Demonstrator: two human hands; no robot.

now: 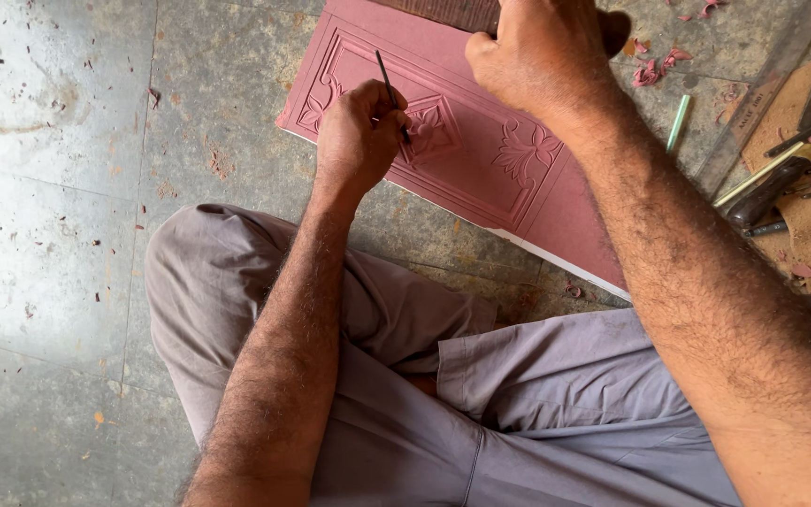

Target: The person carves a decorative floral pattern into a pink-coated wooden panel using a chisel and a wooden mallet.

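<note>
I have a single view, from the camera on the person's head, and it looks steeply down past both forearms onto the crossed legs (pixel 405 376) and the tiled floor (pixel 49 235) in front of them. It sits close: the right forearm fills the right side of the frame, the left hand (pixel 359 136) lies near the upper middle, and the red carved panel (pixel 481 141) is cut off at the top edge. With no second camera there is no shared ground to compare.
</note>
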